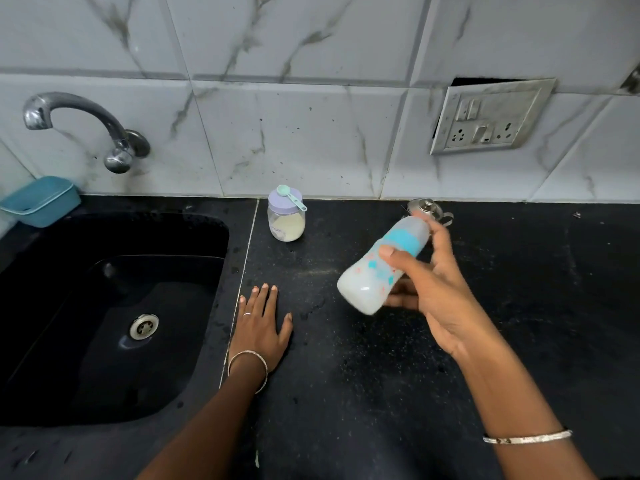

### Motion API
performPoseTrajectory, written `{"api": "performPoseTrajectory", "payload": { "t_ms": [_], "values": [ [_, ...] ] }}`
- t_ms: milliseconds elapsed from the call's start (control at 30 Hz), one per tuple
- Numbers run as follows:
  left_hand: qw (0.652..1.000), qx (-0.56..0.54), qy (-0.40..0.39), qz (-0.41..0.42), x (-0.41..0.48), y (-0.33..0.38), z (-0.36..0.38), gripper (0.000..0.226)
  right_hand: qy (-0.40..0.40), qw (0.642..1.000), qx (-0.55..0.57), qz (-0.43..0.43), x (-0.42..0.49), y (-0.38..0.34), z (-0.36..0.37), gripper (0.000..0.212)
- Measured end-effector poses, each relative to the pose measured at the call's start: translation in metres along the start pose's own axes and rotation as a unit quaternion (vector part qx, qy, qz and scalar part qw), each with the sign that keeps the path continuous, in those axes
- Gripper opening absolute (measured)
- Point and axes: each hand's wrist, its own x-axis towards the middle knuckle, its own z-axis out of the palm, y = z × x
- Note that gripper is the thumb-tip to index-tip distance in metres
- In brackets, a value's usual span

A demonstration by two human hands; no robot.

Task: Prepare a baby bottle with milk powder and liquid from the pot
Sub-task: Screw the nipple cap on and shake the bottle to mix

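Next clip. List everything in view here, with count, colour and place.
Speckled stone counter: one, black, foreground.
Sunken sink: one, black, left.
Metal tap: one, chrome, above the sink.
Plastic tub: one, blue, behind the sink.
Clear milk-powder jar with lilac lid: one, cream powder inside, counter's back edge.
Plastic measuring scoop: one, teal, on the jar's lid.
Translucent baby bottle with teal band: one, milky white, held tilted above the counter.
Steel lidded pot: one, silver, behind the bottle, mostly hidden.
Switch-and-socket plate: one, grey, upper right.
Metal bangles: two, silver, one per wrist.
Left hand: one, flat on the counter by the sink.
Right hand: one, grips the bottle.
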Motion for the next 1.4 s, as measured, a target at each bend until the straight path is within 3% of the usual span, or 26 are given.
{"api": "performPoseTrajectory", "payload": {
  "t_ms": [67,200,367,500,667,800,967,1133,1300,1400],
  "values": [
    [1.0,0.002,-0.001,0.001,0.0,0.0,-0.001,0.065,0.021,0.999,0.02,-0.015,0.0,0.003,0.001,0.07],
    [1.0,-0.003,-0.002,0.002,0.0,0.001,-0.001,0.064,-0.074,0.995,-0.055,0.03,-0.007,0.001,0.001,0.076],
    [1.0,0.0,0.002,0.004,0.0,-0.001,0.001,0.065,0.037,0.998,0.037,-0.034,-0.001,0.008,0.003,0.071],
    [1.0,0.006,0.008,0.009,0.0,-0.001,0.001,0.077,-0.075,0.995,-0.057,0.025,-0.008,0.002,0.002,0.08],
    [1.0,0.003,0.001,0.003,0.0,-0.002,0.002,0.069,0.042,0.998,0.042,-0.022,-0.002,0.01,0.004,0.068],
    [1.0,0.0,0.005,0.005,0.0,0.0,0.001,0.07,-0.089,0.994,-0.061,0.032,-0.009,0.006,0.004,0.077],
    [1.0,0.002,0.002,0.003,0.0,-0.002,0.002,0.068,0.028,0.999,0.036,-0.023,-0.006,0.016,0.009,0.071],
    [1.0,0.004,0.002,0.005,0.001,-0.002,0.003,0.064,-0.086,0.994,-0.053,0.036,-0.015,0.012,0.006,0.079],
    [1.0,0.004,0.007,0.004,0.0,-0.002,0.002,0.065,0.033,0.998,0.033,-0.029,-0.009,0.02,0.008,0.07],
    [1.0,0.007,0.006,0.0,0.0,-0.001,0.002,0.068,-0.013,1.0,0.003,-0.011,-0.012,0.014,0.007,0.077]
  ]
}}
